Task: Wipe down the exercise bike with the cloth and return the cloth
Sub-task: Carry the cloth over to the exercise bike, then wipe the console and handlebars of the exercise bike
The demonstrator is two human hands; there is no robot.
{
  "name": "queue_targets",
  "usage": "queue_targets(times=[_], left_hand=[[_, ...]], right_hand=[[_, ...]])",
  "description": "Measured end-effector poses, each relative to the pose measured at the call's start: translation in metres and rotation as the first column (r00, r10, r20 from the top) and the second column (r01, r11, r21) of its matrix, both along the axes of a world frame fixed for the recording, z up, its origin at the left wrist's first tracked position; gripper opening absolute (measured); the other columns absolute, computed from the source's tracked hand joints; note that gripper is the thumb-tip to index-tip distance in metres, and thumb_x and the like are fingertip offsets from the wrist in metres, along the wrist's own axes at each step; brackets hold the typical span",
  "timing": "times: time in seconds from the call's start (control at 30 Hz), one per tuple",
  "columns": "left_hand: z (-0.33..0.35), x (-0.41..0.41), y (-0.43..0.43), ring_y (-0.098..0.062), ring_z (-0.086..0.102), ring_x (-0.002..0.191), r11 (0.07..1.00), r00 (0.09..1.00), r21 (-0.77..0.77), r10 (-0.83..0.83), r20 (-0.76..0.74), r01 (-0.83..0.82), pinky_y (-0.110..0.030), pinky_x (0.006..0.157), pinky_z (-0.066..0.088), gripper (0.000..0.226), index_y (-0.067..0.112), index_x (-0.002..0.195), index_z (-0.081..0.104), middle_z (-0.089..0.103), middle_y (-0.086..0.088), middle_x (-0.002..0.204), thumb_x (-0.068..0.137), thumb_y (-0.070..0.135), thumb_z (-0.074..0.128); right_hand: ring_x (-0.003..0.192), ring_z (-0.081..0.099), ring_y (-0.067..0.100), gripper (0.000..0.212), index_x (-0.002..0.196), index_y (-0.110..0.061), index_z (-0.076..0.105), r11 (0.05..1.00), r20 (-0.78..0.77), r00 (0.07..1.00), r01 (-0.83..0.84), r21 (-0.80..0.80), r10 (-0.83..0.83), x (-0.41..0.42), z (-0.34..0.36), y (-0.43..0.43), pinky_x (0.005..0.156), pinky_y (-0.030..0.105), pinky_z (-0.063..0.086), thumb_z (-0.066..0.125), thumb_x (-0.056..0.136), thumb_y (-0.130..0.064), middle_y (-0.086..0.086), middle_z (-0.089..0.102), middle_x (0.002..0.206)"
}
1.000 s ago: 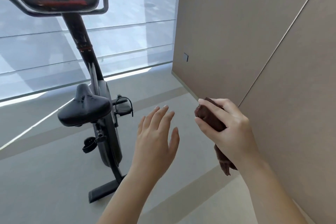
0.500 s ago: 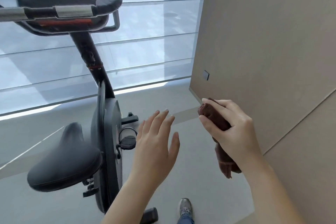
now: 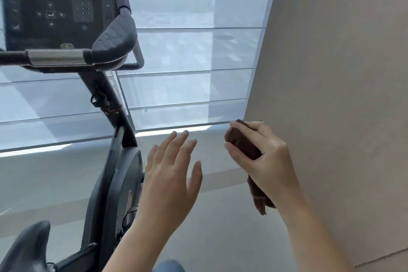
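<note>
- Starting with the cloth (image 3: pixel 242 147): dark brown, bunched, gripped in the right hand (image 3: pixel 262 159); one end shows above the knuckles, the other hangs below the wrist.
- Right hand is closed around the cloth, fingers (image 3: pixel 239 131) wrapped over its upper part, thumb pressed on the near side. It is held in the air, just beside the beige wall (image 3: pixel 335 73) and not touching the bike.
- Left hand (image 3: pixel 170 181) is empty, palm facing away, fingers spread and extended. It is raised in the air to the right of the bike's housing; contact with the bike cannot be confirmed.
- Exercise bike (image 3: pixel 114 183) occupies the left of the head view, well apart from the cloth.
- Console (image 3: pixel 59 4) sits at upper left, screen dark, keypad and arrow buttons visible below it.
- Handlebar (image 3: pixel 57 57) runs across beneath the console, with a silver section and a black padded grip (image 3: pixel 114 40) angled upward at its right end.
- Black post (image 3: pixel 106 95) slopes down from the handlebar into the dark grey housing.
- Saddle (image 3: pixel 26 247) is partly visible at lower left, cut by the frame edge.
- Window blind (image 3: pixel 187 51) fills the background behind the bike; a bright strip shows along its lower edge.
- Floor (image 3: pixel 220 227) is pale grey, with a lighter band running across it.
</note>
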State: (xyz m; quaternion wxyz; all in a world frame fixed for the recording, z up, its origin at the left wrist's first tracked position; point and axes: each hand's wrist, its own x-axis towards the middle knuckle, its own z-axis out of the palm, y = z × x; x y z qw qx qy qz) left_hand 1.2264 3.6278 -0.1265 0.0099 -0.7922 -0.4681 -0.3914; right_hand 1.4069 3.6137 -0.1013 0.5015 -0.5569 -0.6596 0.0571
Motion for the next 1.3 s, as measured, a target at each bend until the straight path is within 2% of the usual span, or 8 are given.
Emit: queue_targets(times=[0.17, 0.37, 0.53, 0.7, 0.87, 1.03, 1.2, 1.3], left_hand=[[0.013, -0.011, 0.054, -0.026, 0.042, 0.123, 0.995, 0.999, 0.088, 0.050, 0.021, -0.052, -0.056, 0.095, 0.041, 0.036, 0.011, 0.119, 0.051, 0.056, -0.011, 0.126, 0.087, 0.027, 0.042], [0.033, -0.033, 0.133, -0.028, 0.042, 0.124, 0.986, 0.995, 0.137, 0.092, 0.034, -0.095, -0.058, 0.094, 0.040, 0.038, 0.008, 0.118, 0.055, 0.055, -0.012, 0.127, 0.087, 0.026, 0.043], [0.049, -0.073, 0.189, -0.032, 0.044, 0.124, 0.970, 0.987, 0.185, 0.162, -0.007, -0.158, -0.056, 0.098, 0.038, 0.039, 0.005, 0.118, 0.056, 0.055, -0.015, 0.127, 0.088, 0.026, 0.042], [0.060, -0.123, 0.233, -0.035, 0.045, 0.122, 0.948, 0.974, 0.227, 0.228, 0.006, -0.223, -0.059, 0.093, 0.040, 0.038, 0.002, 0.116, 0.058, 0.055, -0.018, 0.126, 0.087, 0.024, 0.044], [0.063, -0.156, 0.270, -0.035, 0.046, 0.122, 0.932, 0.967, 0.277, 0.254, -0.029, -0.236, -0.052, 0.098, 0.036, 0.038, 0.001, 0.115, 0.058, 0.056, -0.019, 0.125, 0.087, 0.022, 0.045], [0.065, -0.178, 0.297, -0.035, 0.048, 0.121, 0.924, 0.957, 0.283, 0.284, -0.055, -0.257, -0.057, 0.098, 0.038, 0.039, 0.002, 0.114, 0.060, 0.057, -0.017, 0.124, 0.086, 0.023, 0.043], [0.059, -0.187, 0.312, -0.033, 0.049, 0.121, 0.933, 0.964, 0.270, 0.260, -0.057, -0.236, -0.057, 0.096, 0.039, 0.039, 0.003, 0.114, 0.061, 0.058, -0.016, 0.124, 0.086, 0.027, 0.045], [0.057, -0.190, 0.314, -0.032, 0.052, 0.118, 0.932, 0.969, 0.293, 0.240, -0.057, -0.213, -0.055, 0.096, 0.040, 0.038, 0.003, 0.110, 0.063, 0.060, -0.015, 0.121, 0.087, 0.028, 0.046]], right_hand=[[0.099, 0.050, -0.010, 0.044, 0.115, -0.023, 0.065, 0.996, 0.033, 0.996, -0.083, 0.038, 0.081, -0.014, 0.008, 0.060, 0.084, 0.004, 0.038, 0.057, 0.079, -0.046, -0.011, 0.059, 0.104], [0.098, 0.057, 0.001, 0.044, 0.117, -0.024, 0.064, 0.987, 0.050, 0.990, -0.133, 0.094, 0.129, -0.039, 0.020, 0.140, 0.085, 0.010, 0.043, 0.058, 0.080, -0.046, -0.009, 0.061, 0.107], [0.097, 0.057, 0.002, 0.045, 0.117, -0.020, 0.064, 0.973, 0.042, 0.981, -0.191, 0.131, 0.187, -0.084, 0.038, 0.215, 0.084, 0.008, 0.042, 0.059, 0.079, -0.045, -0.008, 0.059, 0.107], [0.098, 0.057, 0.003, 0.045, 0.117, -0.018, 0.065, 0.944, 0.072, 0.960, -0.280, 0.175, 0.271, -0.134, 0.051, 0.273, 0.087, 0.012, 0.043, 0.059, 0.079, -0.042, -0.006, 0.060, 0.107], [0.099, 0.060, 0.011, 0.045, 0.117, -0.018, 0.065, 0.925, 0.161, 0.956, -0.281, 0.255, 0.245, -0.167, 0.073, 0.319, 0.083, 0.029, 0.051, 0.058, 0.080, -0.044, -0.001, 0.062, 0.109], [0.100, 0.060, 0.019, 0.045, 0.116, -0.022, 0.064, 0.909, 0.343, 0.928, -0.262, 0.323, 0.146, -0.199, 0.110, 0.372, 0.080, 0.037, 0.052, 0.056, 0.081, -0.048, 0.001, 0.061, 0.111], [0.105, 0.051, 0.025, 0.064, 0.122, -0.036, 0.058, 0.963, 0.637, 0.764, -0.238, 0.125, 0.106, -0.216, 0.111, 0.402, 0.088, 0.043, 0.044, 0.035, 0.074, -0.070, -0.002, 0.057, 0.124], [0.118, 0.042, 0.022, 0.056, 0.130, -0.038, 0.049, 0.940, 0.650, 0.732, -0.333, 0.078, 0.206, -0.203, 0.113, 0.399, 0.096, 0.040, 0.035, 0.034, 0.082, -0.062, -0.001, 0.048, 0.134]])
